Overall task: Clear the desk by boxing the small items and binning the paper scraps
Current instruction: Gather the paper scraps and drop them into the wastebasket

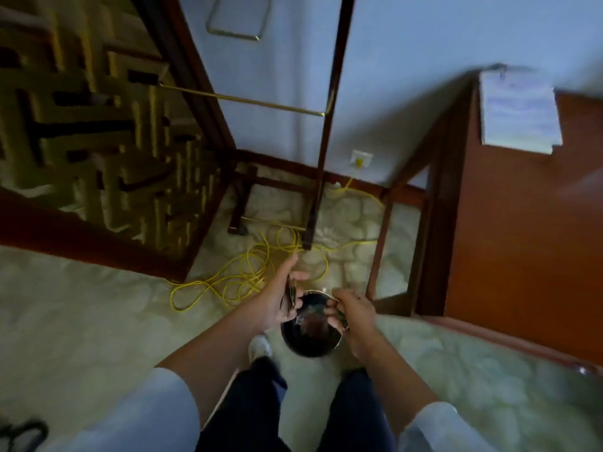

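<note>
The left hand (280, 301) is half curled around something dark and thin against its palm, too blurred to name, and the right hand (350, 309) pinches a small dark scrap at its fingertips, equally hard to make out. Both hands hover over the mouth of one round, dark bin (310, 345) standing on the pale patterned floor (98, 321) between the person's two feet; its contents are only a murky reddish-dark blur. A single yellow cable (248, 275) lies looped just beyond, and the wooden desk (522, 223) at right is cut off, bearing one pad of paper (518, 112).
</note>
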Action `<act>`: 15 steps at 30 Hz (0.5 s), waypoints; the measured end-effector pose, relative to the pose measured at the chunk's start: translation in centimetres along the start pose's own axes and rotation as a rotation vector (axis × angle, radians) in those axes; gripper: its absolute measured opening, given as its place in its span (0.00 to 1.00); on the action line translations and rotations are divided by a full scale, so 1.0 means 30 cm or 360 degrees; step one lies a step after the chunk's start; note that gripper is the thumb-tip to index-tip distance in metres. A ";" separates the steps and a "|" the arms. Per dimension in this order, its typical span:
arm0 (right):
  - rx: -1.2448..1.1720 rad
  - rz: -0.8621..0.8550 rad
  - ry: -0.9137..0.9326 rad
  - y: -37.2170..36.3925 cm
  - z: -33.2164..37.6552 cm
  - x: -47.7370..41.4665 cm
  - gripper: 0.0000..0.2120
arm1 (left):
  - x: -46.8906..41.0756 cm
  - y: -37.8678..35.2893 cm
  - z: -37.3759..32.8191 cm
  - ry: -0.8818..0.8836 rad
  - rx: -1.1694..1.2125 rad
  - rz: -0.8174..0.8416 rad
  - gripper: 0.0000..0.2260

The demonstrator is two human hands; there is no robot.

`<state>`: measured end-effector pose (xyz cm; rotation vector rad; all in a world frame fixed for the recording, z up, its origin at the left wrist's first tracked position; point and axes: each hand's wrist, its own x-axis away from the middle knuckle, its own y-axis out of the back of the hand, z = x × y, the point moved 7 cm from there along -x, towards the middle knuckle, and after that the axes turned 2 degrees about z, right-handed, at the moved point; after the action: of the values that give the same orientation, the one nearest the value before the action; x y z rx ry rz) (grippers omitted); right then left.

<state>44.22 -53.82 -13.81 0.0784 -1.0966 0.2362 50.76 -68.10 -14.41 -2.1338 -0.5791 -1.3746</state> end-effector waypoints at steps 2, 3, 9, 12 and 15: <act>-0.0172 -0.0130 -0.0045 0.010 -0.087 -0.008 0.06 | -0.053 0.019 0.047 0.0145 -0.0127 0.0024 0.28; -0.0215 -0.0188 -0.0058 0.019 -0.130 -0.025 0.05 | -0.088 0.023 0.067 0.0197 -0.0153 0.0029 0.28; -0.0374 -0.0429 -0.0196 0.061 -0.388 -0.289 0.04 | -0.425 0.116 0.248 0.0388 -0.0248 -0.0100 0.32; -0.0381 -0.0518 -0.0224 0.080 -0.544 -0.516 0.02 | -0.604 0.132 0.317 0.0397 -0.0298 -0.0030 0.29; -0.0371 -0.0568 -0.0238 0.090 -0.685 -0.745 0.03 | -0.745 0.100 0.344 0.0353 -0.0379 0.0033 0.28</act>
<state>51.79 -50.89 -43.19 0.0829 -1.2303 -0.2210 51.01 -65.34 -39.07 -2.1195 -0.3189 -1.7133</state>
